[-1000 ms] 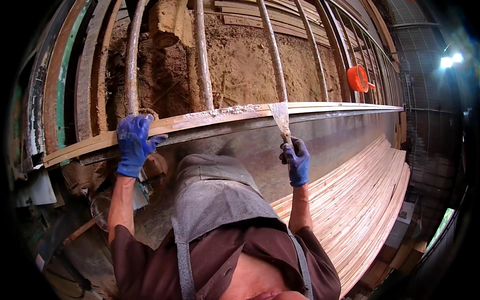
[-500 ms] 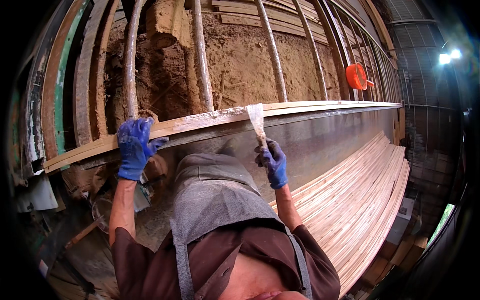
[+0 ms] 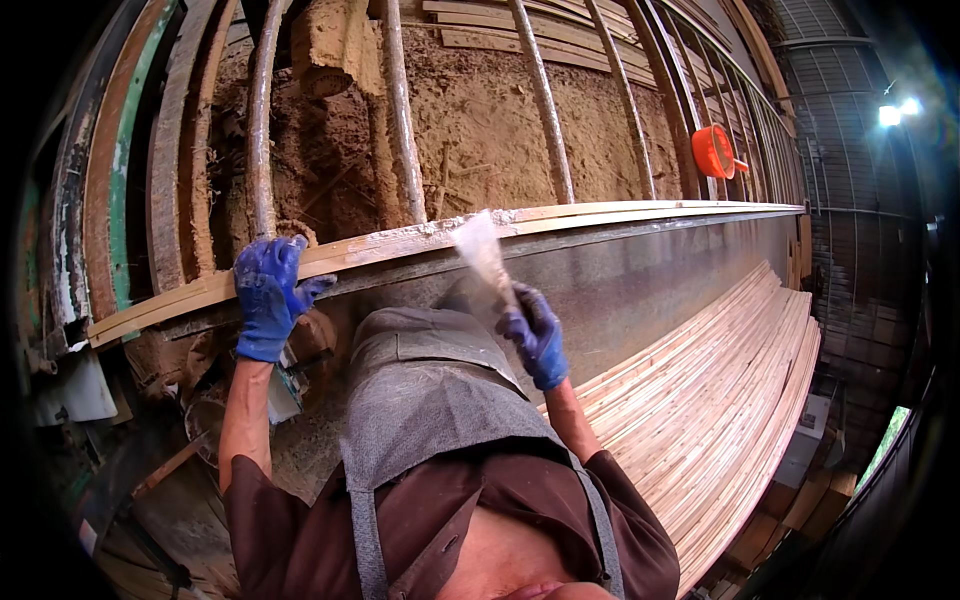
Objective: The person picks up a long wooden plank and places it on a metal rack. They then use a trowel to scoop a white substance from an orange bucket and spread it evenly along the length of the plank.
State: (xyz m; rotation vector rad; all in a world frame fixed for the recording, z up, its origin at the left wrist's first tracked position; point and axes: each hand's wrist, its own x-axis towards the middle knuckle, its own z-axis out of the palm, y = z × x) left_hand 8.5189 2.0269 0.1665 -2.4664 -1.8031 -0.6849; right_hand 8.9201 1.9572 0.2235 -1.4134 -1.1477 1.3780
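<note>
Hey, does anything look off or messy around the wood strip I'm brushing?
Nothing looks damaged. The left hand steadies the long wood strip while the right hand holds a brush, blurred by motion. The strip's top looks whitish and patchy near the brush. The stacked strips lie even.

I am seeing blue gloves on both the left hand (image 3: 268, 298) and the right hand (image 3: 535, 335). The brush (image 3: 482, 258) is showing a pale, whitish blurred head. The long wooden strip (image 3: 560, 215) is showing light tan, with whitish smears along its top face. The stacked slats (image 3: 720, 400) are showing pale pinkish-tan, striped by their dark seams. The apron (image 3: 430, 400) is showing grey over a dark maroon shirt (image 3: 300, 530). The earth wall (image 3: 480, 130) is showing mottled brown. The poles (image 3: 400, 120) are showing grey-white. A bowl (image 3: 713, 150) is showing bright orange. The curved frame (image 3: 125, 170) is showing green paint on rusty brown.
</note>
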